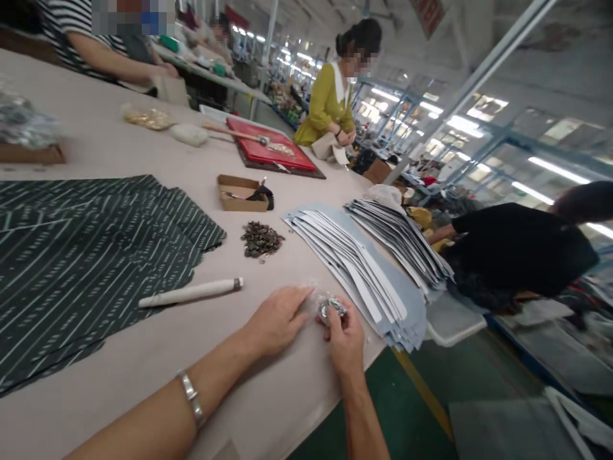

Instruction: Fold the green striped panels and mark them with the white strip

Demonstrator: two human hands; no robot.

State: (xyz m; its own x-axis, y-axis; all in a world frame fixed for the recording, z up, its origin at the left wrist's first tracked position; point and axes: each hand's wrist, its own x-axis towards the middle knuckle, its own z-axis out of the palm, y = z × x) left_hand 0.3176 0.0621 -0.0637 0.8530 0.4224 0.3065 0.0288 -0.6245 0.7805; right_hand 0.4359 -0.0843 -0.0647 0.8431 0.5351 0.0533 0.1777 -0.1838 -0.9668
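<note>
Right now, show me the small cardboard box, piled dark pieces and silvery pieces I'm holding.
Small cardboard box [244,206]: head view, front wall.
Dark pieces [262,240]: head view, pile's middle.
Silvery pieces [337,306]: head view, cluster's middle.

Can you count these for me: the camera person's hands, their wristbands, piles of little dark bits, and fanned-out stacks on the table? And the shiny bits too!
Hands: 2, left hand and right hand
Silver wristband: 1
Pile of dark bits: 1
Fanned-out stacks: 2, white stack and dark-edged stack
Total: 6
The shiny bits in the right hand are too bunched to count.
</note>
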